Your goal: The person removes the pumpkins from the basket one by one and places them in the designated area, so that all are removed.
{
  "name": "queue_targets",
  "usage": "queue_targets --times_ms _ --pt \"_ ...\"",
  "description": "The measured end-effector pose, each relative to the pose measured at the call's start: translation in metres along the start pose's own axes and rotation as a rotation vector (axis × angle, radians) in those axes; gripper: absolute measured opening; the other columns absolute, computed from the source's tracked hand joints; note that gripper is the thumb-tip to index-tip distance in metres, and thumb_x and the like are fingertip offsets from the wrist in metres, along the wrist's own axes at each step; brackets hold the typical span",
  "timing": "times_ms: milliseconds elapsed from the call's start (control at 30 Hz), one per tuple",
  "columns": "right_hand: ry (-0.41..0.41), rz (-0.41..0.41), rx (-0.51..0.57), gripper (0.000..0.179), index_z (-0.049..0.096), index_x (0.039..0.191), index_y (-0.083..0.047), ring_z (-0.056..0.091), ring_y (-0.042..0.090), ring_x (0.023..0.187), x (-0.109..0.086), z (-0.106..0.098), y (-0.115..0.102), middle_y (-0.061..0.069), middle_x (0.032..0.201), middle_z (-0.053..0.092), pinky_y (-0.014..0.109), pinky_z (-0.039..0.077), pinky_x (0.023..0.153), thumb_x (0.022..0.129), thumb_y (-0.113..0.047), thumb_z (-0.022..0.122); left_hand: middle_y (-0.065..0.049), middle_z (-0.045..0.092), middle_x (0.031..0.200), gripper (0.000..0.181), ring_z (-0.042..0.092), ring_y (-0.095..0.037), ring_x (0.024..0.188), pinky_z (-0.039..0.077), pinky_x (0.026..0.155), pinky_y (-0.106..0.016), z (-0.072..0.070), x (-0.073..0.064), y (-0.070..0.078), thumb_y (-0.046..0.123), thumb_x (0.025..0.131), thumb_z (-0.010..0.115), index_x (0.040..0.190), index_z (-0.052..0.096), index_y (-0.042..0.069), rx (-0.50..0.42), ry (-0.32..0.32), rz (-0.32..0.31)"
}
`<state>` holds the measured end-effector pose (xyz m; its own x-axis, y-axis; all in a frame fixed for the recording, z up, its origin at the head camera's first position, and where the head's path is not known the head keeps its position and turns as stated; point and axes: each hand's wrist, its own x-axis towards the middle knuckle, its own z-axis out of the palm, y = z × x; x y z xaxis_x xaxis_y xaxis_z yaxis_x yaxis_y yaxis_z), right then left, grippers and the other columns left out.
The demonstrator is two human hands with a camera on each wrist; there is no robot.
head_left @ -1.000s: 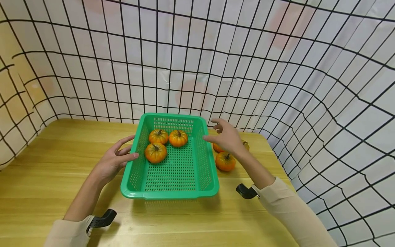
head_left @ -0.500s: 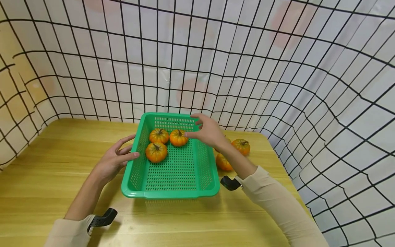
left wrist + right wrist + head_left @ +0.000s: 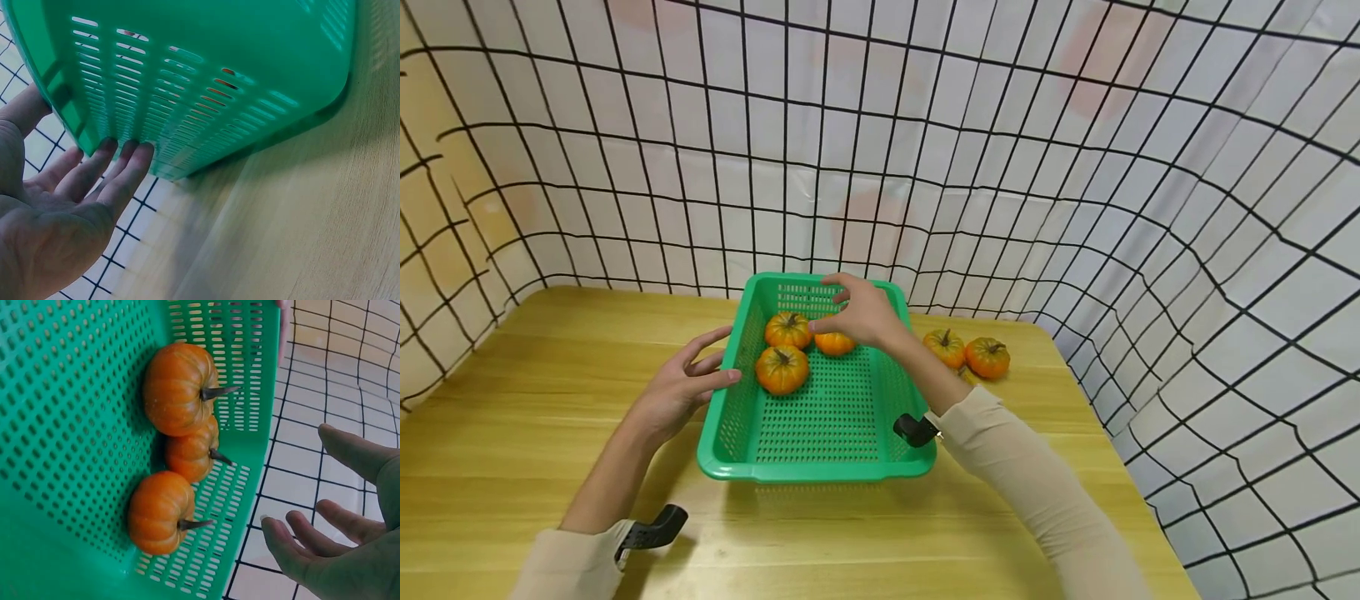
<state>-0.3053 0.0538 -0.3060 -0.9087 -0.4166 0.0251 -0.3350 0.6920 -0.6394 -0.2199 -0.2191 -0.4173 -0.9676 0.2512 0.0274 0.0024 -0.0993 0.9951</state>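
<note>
A green plastic basket [image 3: 816, 475] stands on the wooden table with three small orange pumpkins [image 3: 782, 372] at its back left. My left hand [image 3: 672, 395] holds the basket's left wall, thumb over the rim; in the left wrist view its fingertips [image 3: 141, 153] touch the slotted outside. Over the back of the basket hovers my right hand [image 3: 867, 313], fingers spread and gripping nothing. It partly covers the rightmost pumpkin [image 3: 835, 344] in the head view. The right wrist view has all three pumpkins [image 3: 178, 390] apart from that hand [image 3: 340, 553].
Right of the basket, two more pumpkins [image 3: 988, 358] sit on the table [image 3: 550, 417]; a bit of another shows past the right forearm. A black wire grid [image 3: 820, 167] before a pale sheet encloses the back and sides.
My right hand has moved left, from beside the basket's right rim to above the pumpkins inside. The left hand and the basket have stayed nearly in place.
</note>
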Motion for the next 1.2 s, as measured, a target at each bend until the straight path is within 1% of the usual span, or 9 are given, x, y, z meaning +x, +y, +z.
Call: queue_targets --times_ms 200,367,533,700,933,1067,1200 --pt "-0.013 -0.003 -0.005 0.075 0.050 0.149 -0.020 0.059 0.029 0.123 0.013 0.010 -0.002 0.013 0.139 0.062 0.045 0.053 0.097 0.084 -0.036 0.084 -0.027 0.030 0.162 0.080 0.064 -0.021 0.121 0.056 0.094 -0.035 0.002 0.002 0.000 0.008 0.097 0.067 0.162 0.021 0.018 0.003 -0.005 0.006" --pt "-0.014 -0.007 0.011 0.072 0.051 0.148 -0.020 0.059 0.030 0.125 0.022 0.018 -0.002 0.013 0.138 0.063 0.047 0.050 0.102 0.085 -0.036 0.083 -0.027 0.031 0.161 0.080 0.064 -0.021 0.121 0.056 0.094 -0.034 0.001 0.002 -0.001 0.008 0.097 0.067 0.162 0.021 0.018 0.008 -0.003 0.006" --pt "-0.005 0.019 0.034 0.069 0.053 0.147 -0.021 0.059 0.030 0.123 0.028 0.026 -0.004 0.011 0.136 0.064 0.048 0.049 0.104 0.086 -0.035 0.082 -0.027 0.033 0.160 0.079 0.065 -0.017 0.119 0.056 0.093 -0.033 -0.001 0.002 -0.001 0.009 0.098 0.067 0.162 0.022 0.019 0.022 0.011 0.009" --pt "-0.018 0.045 0.055 0.068 0.053 0.147 -0.021 0.060 0.030 0.122 0.030 0.034 -0.002 0.012 0.136 0.064 0.047 0.051 0.101 0.087 -0.034 0.082 -0.026 0.033 0.161 0.079 0.064 -0.014 0.120 0.056 0.093 -0.031 -0.001 0.002 -0.001 0.010 0.098 0.067 0.162 0.022 0.019 0.033 0.012 0.004" --pt "-0.024 0.059 0.074 0.066 0.055 0.146 -0.019 0.062 0.031 0.117 0.030 0.045 0.002 0.015 0.133 0.065 0.047 0.053 0.097 0.086 -0.031 0.083 -0.026 0.033 0.161 0.080 0.063 -0.016 0.122 0.055 0.094 -0.032 0.002 0.003 -0.001 0.010 0.097 0.068 0.162 0.023 0.020 0.028 0.013 -0.009" --pt "-0.020 0.062 0.060 0.066 0.055 0.145 -0.021 0.062 0.028 0.115 0.031 0.051 0.004 0.014 0.133 0.065 0.045 0.054 0.096 0.086 -0.032 0.083 -0.025 0.034 0.161 0.080 0.063 -0.017 0.121 0.055 0.094 -0.032 0.001 0.002 -0.001 0.010 0.097 0.068 0.162 0.023 0.020 0.034 0.015 -0.010" --pt "-0.022 0.068 0.064 0.069 0.055 0.146 -0.021 0.063 0.026 0.114 0.034 0.056 0.006 0.012 0.131 0.066 0.043 0.055 0.096 0.085 -0.032 0.084 -0.026 0.034 0.160 0.079 0.064 -0.017 0.120 0.055 0.094 -0.033 -0.001 0.001 -0.001 0.010 0.098 0.067 0.162 0.022 0.019 0.036 0.012 -0.004"
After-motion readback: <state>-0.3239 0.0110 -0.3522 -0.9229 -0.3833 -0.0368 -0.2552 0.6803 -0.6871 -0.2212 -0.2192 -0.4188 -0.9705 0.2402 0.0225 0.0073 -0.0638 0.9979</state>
